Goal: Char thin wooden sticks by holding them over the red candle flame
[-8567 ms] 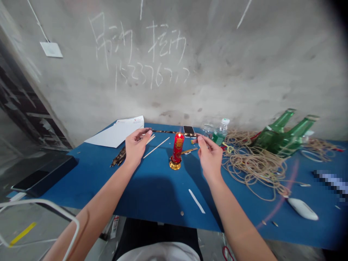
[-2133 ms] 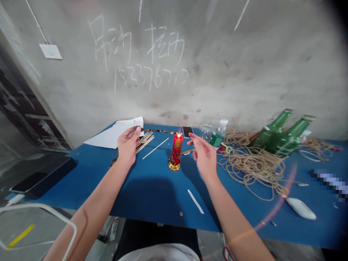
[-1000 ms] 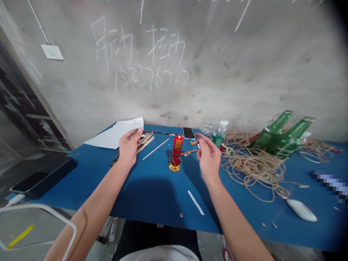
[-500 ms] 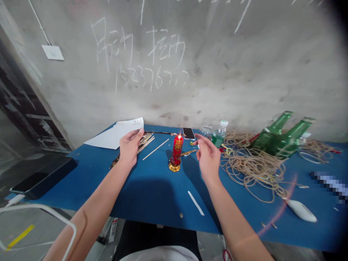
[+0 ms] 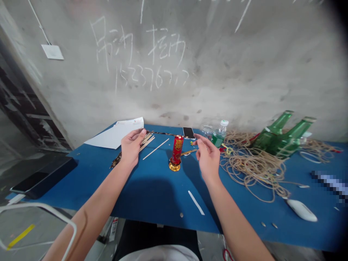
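A blue flat-topped table [image 5: 152, 195] bears a tangled heap of tan cord [image 5: 252, 170] at right. The left hand [image 5: 132, 145] pinches a thin, dark-scorched stick [image 5: 163, 133], which extends across the top of the upright red cylindrical candle [image 5: 177, 150] on its gold base. The right hand [image 5: 208, 154], fingers loosely curled, is near the stick's far end; whether it grips the stick cannot be told.
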{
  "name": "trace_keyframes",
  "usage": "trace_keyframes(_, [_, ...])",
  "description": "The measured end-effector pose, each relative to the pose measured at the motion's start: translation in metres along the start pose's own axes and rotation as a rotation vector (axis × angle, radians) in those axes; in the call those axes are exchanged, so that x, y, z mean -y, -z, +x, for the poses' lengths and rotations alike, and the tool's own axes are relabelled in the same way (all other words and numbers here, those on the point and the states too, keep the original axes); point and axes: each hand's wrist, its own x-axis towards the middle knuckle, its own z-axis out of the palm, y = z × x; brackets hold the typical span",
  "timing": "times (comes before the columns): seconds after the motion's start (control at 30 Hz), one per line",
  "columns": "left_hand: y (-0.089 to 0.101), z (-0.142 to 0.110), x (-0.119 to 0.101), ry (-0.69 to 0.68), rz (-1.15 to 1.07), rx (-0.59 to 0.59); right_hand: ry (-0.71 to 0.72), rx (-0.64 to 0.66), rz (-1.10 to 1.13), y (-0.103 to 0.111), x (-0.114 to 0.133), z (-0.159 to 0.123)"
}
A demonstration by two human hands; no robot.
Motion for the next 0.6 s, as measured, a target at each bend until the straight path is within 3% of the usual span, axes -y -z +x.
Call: trace_keyframes(0.6, [-0.0007,0.0001,0.0020,-0.006,0.007,0.012,-0.015,-0.017,0.022,-0.0009,0.0022,-0.0004])
